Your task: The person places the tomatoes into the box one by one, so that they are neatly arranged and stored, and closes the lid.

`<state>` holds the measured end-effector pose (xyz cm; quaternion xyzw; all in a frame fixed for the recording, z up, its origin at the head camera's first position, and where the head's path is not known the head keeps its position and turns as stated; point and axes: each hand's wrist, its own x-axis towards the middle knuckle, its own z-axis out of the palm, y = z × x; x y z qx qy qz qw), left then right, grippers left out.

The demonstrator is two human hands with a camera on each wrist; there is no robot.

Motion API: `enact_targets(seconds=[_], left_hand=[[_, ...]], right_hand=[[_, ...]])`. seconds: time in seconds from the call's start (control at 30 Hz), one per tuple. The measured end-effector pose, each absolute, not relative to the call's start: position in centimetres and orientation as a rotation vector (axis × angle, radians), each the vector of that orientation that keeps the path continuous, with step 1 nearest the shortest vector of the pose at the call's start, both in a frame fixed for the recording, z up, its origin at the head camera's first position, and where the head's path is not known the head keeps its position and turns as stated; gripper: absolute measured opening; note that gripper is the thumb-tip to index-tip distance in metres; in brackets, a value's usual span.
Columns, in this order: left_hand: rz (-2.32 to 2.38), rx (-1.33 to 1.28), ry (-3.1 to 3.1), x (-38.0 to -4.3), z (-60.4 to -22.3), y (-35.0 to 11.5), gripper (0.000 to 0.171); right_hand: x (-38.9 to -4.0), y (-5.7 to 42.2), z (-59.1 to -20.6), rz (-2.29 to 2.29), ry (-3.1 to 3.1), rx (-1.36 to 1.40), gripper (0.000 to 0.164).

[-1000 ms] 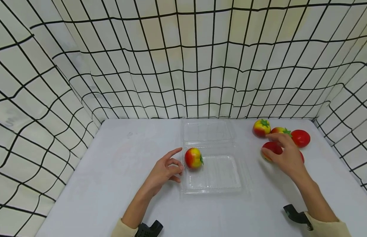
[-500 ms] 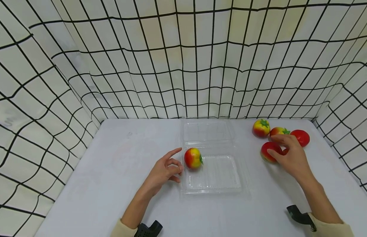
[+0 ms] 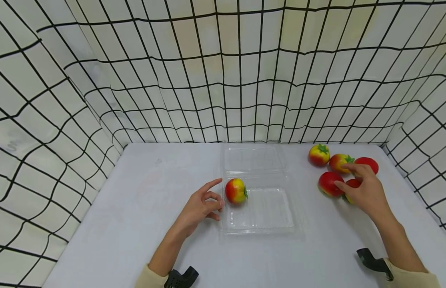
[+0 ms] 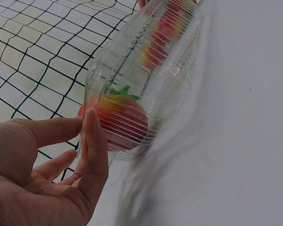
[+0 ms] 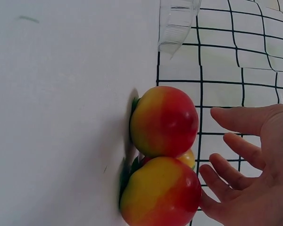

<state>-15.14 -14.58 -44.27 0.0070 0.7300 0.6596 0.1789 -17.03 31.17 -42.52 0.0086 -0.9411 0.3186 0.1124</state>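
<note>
A clear plastic clamshell container (image 3: 259,212) lies unfolded on the white table, its lid (image 3: 253,159) laid back. One red-and-yellow tomato (image 3: 236,191) with a green calyx sits at the left end of its base. My left hand (image 3: 201,208) pinches the container's left rim between thumb and finger, as the left wrist view shows. My right hand (image 3: 367,192), fingers spread, hovers over several more tomatoes at the right. Nearest to it are a red tomato (image 3: 330,184) and one partly hidden tomato (image 3: 352,183). A gap separates its thumb from the tomatoes (image 5: 164,121) in the right wrist view.
Behind those two stand a tomato (image 3: 319,155) with its calyx up, another tomato (image 3: 339,163) and a red tomato (image 3: 367,163). Black netting (image 3: 241,84) over pale walls encloses the table (image 3: 147,192) at the back and both sides.
My right hand has shifted right and slightly back from above the front red tomato, uncovering more of it and the tomato beside it. My left hand and the container stay put.
</note>
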Motion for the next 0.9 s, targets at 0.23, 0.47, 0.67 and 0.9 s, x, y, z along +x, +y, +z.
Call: enact_targets(seconds=[0.23,0.47,0.67,0.9], left_hand=[[1.866,0.011,2.060,-15.2,-44.4,-14.6,0.071],[1.861,0.025,2.056,-15.2,-44.3,-14.6,0.071],[1.855,0.029,2.052,-15.2,-44.3,-14.6,0.071],[1.870,0.019,2.047,-15.2,-44.3,-14.5,0.070]], right_hand=[[-17.1,31.5,-42.7,0.940,-2.758,-0.017,0.059],[-17.0,32.5,-42.8,0.913,-2.767,-0.036,0.057],[-16.9,33.4,-42.8,0.931,-2.800,-0.047,0.058],[-17.0,34.1,-42.7,0.902,-2.831,-0.041,0.061]])
